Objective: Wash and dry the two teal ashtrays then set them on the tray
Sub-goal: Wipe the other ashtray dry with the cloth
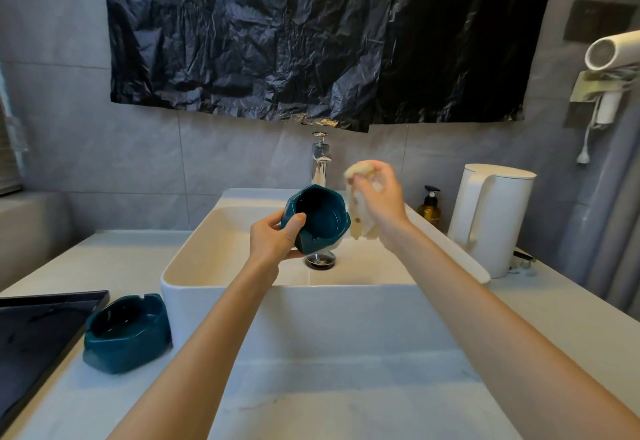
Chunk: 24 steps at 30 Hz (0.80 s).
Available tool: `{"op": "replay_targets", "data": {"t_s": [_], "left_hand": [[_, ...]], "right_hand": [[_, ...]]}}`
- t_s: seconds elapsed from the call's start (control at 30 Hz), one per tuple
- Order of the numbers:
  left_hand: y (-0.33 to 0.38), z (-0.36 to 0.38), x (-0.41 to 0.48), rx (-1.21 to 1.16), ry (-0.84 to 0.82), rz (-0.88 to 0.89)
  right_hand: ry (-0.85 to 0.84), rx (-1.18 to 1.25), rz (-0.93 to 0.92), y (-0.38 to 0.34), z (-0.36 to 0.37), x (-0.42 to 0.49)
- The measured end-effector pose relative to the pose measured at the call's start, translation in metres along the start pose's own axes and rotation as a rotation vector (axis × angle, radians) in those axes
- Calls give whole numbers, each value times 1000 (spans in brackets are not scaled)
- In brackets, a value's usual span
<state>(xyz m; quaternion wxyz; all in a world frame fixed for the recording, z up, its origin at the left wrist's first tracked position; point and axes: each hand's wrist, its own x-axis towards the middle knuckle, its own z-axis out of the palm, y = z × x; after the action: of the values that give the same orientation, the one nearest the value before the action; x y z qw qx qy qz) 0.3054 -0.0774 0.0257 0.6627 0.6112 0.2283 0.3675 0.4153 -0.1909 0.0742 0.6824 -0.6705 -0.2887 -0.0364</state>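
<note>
Here the left hand (pixel 273 237) clamps a glossy teal faceted ceramic ashtray (pixel 317 220) over the white rectangular basin (pixel 194 266); the right hand (pixel 381 194) pinches a pale, seemingly damp cloth (pixel 360 218).

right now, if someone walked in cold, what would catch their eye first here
Most striking is the teal ashtray tilted over the white sink, held in the left hand, with the right hand holding a pale cloth just beside it. Next, the big crumpled black plastic sheet covering the wall above the faucet. A second teal ashtray sits on the counter left of the sink, beside a dark tray.
</note>
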Motion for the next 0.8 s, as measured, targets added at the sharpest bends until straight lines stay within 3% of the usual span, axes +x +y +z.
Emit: {"op": "replay_targets", "data": {"t_s": [0.13, 0.2, 0.27, 0.37, 0.6, 0.7, 0.8], "left_hand": [[-3, -2, 2, -11, 45, 11], [-4, -4, 3, -19, 73, 21], [-5, -4, 4, -5, 79, 46], [-6, -1, 3, 68, 51, 107], [-8, 1, 3, 176, 39, 223], [-9, 0, 2, 220, 55, 258], [-10, 0, 1, 310, 62, 310]], "right_hand": [[-475, 148, 83, 7, 10, -28], [-607, 204, 188, 10, 6, -29], [-454, 207, 255, 16, 7, -25], [-180, -23, 169, 26, 17, -15], [-113, -499, -23, 30, 29, 0], [-6, -454, 41, 37, 38, -14], [24, -231, 286, 46, 45, -27]]}}
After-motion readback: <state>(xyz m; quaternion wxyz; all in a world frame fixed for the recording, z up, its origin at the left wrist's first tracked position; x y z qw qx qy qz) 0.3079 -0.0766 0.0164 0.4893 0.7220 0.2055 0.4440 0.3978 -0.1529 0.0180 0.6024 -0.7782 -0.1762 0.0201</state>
